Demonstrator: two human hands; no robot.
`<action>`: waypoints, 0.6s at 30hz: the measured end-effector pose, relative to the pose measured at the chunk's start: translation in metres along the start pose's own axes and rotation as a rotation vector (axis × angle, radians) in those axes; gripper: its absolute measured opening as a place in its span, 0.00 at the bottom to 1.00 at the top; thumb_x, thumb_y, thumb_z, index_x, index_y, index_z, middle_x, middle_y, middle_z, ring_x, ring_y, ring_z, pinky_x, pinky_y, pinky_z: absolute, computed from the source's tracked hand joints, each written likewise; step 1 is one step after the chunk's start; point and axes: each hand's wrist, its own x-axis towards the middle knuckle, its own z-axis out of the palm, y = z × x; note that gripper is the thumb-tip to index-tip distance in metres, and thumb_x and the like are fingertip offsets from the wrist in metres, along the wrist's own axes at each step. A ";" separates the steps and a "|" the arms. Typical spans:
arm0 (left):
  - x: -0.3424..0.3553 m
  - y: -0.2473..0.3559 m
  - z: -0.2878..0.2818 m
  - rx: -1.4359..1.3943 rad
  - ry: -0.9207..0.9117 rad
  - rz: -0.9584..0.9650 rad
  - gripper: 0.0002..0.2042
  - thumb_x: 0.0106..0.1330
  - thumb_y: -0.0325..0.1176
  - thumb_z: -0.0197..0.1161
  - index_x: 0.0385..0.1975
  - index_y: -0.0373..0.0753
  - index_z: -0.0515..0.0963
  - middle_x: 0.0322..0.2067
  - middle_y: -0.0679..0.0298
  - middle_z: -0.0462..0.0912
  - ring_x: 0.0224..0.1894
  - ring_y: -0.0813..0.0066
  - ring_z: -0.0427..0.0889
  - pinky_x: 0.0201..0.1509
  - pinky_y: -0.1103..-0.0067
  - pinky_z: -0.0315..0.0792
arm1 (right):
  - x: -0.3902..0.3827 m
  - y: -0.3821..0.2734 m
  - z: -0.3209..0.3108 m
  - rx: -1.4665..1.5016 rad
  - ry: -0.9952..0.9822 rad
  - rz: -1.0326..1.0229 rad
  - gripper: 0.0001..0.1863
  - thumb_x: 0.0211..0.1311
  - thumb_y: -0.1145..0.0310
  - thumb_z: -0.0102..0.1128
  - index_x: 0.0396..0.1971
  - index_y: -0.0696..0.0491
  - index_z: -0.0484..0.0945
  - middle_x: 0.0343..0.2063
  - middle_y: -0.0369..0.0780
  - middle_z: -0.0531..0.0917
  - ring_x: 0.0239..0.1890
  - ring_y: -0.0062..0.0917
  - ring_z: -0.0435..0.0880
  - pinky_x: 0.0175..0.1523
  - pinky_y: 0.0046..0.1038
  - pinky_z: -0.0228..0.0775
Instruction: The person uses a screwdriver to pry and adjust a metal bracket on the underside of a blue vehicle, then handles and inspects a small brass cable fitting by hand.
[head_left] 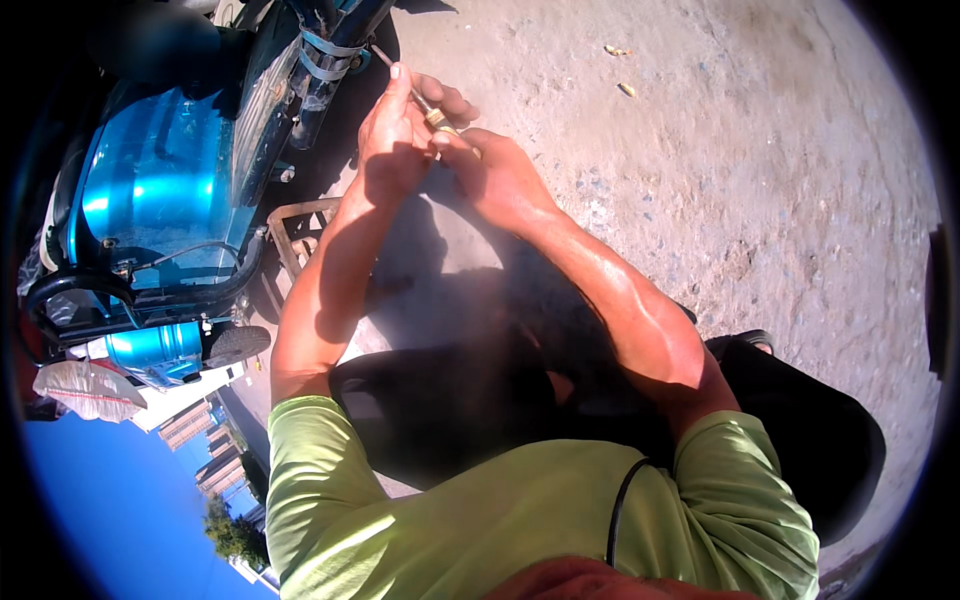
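A screwdriver [437,119] with a yellowish handle lies slantwise between my hands. My right hand [497,175] is closed round the rear of its handle. The shaft runs along my left hand [392,145], whose thumb and fingers are around it. Its tip reaches up and left to the side of a metal band clamp [325,68], at the clamp's screw. I cannot tell whether the tip sits in the screw. Two such bands circle a dark tube [312,118] on a blue vehicle [155,190].
A rusty metal frame [285,235] stands beside my left forearm. Below the vehicle's large blue panel are a small blue cylinder [155,350] and a wheel [238,345]. Rough, sunlit concrete [720,170] stretches to the right, with small yellowish scraps [626,89] on it.
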 end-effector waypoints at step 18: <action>-0.035 0.038 -0.017 0.465 -0.014 0.392 0.23 0.79 0.47 0.40 0.29 0.35 0.70 0.27 0.54 0.77 0.32 0.67 0.78 0.43 0.71 0.74 | 0.062 -0.029 -0.027 0.429 -0.143 0.232 0.18 0.71 0.55 0.54 0.46 0.54 0.80 0.41 0.36 0.84 0.43 0.21 0.81 0.51 0.29 0.71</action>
